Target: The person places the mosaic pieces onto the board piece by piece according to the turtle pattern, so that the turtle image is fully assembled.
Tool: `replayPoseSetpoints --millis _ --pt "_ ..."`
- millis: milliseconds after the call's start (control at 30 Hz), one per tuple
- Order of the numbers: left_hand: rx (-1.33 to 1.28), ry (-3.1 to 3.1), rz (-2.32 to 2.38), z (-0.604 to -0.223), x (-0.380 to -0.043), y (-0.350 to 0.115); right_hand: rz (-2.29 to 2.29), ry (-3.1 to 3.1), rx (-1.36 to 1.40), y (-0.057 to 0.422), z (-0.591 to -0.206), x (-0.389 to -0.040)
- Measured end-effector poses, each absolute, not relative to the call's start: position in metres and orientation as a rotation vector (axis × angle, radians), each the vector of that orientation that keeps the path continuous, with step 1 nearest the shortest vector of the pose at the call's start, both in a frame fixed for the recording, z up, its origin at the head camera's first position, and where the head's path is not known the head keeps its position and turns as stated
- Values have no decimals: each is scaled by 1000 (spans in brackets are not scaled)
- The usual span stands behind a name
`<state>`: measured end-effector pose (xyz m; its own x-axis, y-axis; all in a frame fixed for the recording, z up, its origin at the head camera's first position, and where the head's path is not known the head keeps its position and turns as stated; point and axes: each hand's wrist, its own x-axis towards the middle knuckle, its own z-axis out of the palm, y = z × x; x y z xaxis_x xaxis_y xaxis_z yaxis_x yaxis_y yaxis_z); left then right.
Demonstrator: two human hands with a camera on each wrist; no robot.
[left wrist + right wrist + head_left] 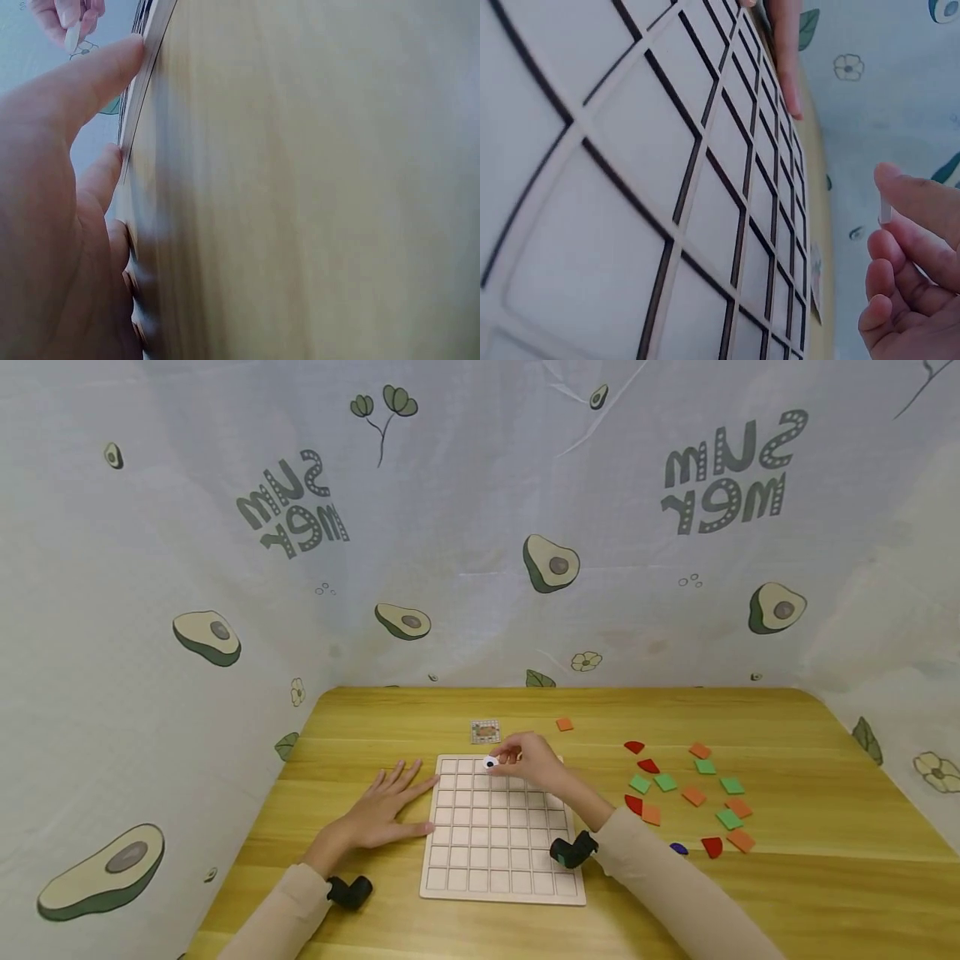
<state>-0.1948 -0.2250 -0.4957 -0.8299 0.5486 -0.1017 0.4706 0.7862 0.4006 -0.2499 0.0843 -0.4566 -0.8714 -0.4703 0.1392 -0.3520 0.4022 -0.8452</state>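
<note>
White disc with a black spot, pinched edge-on between thumb and index finger of the right hand, near the centre of the head view, just below the middle of the frame. That grip is closed on the disc and raised clear of the pale grid board beneath it, by the board's upper edge. The left hand, left of centre, lies with its fingers straight and spread; its grip is open, and the thumb and index finger touch the board's left edge. The board rests on a yellow wood-grain table. Just above the board is a small printed card, with one orange square to its right. Loosely scattered at the right of the frame are more orange squares, green squares, red quarter-circle pieces and a blue piece. Beige sleeves cover both forearms, and a black device is worn at each wrist. Behind, a white curtain printed with avocados, flowers and the mirrored word "summer" fills the upper frame.
</note>
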Motion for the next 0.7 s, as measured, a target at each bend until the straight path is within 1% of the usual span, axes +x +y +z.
replayPoseSetpoints --millis 367,700 --pt "791 2763 518 -493 -196 -223 -1466 2519 -786 41 -469 -248" --pt "785 2768 517 -494 -195 -223 -1450 2547 -714 19 -474 -248"
